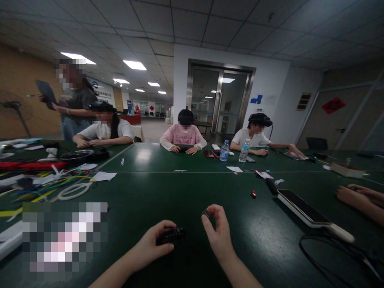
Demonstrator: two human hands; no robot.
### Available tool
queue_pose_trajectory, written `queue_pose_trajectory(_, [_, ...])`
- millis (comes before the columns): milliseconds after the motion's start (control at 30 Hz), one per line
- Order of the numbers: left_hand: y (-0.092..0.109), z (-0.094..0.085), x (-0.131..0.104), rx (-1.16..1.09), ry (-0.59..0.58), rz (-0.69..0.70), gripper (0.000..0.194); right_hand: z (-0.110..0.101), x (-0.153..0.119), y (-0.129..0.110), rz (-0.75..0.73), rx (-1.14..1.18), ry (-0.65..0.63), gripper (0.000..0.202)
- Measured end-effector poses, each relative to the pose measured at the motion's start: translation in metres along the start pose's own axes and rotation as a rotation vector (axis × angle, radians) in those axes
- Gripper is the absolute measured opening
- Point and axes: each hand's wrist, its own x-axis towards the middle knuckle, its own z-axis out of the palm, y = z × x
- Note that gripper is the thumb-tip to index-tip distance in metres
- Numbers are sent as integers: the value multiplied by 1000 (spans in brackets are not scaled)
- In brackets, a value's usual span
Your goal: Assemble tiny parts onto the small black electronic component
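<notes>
My left hand is curled around a small black device, gripping it between thumb and fingers just above the green tabletop. Its right end sticks out toward the middle and looks blocky; finer detail is too dark to read. To the right of it, my right hand is raised a little, thumb and index finger pinching a small dark rounded piece. A gap separates the two hands, and the two objects do not touch. The kind of either object cannot be made out.
A tangle of cables lies at the left. Rightward are a small red object, a phone-like device and a black cord. Two water bottles stand farther back. Several people sit around the table; a co-worker's hands rest at the right edge.
</notes>
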Motion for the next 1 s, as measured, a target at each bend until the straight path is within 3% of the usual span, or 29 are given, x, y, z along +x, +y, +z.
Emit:
queue_pose_trajectory(333, [4,1,-1,-3,0,7,42,1,-1,-1,32,-23,-63,17])
queue_pose_trajectory(567, [4,1,-2,-13,4,25,41,4,-6,-12,62,-41,-233,17])
queue_pose_trajectory(767, [5,3,-1,-27,10,57,41,11,-11,-17,5,-54,-352,16])
queue_pose_trajectory(1000, [0,4,3,-36,19,93,41,17,-12,-20,-32,-70,-433,16])
